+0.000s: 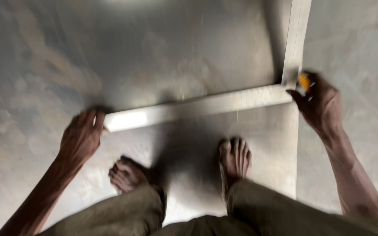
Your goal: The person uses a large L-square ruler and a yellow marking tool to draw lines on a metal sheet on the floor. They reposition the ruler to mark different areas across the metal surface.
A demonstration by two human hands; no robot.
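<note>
Two hands hold a big metal square flat on a metal sheet.

The left hand (82, 136) presses down on the near end of the metal square (206, 106), with its fingers bent over the edge, likely so it does not slide. The right hand (320, 105) is at the corner of the square, pinching a small orange marker (304, 81) right beside it. Both arms reach out and down. The square lies on the grey metal sheet (176, 57) on the floor (355, 52). Two bare feet (235, 157) stand on the sheet just behind it, maybe holding the sheet down.
</note>
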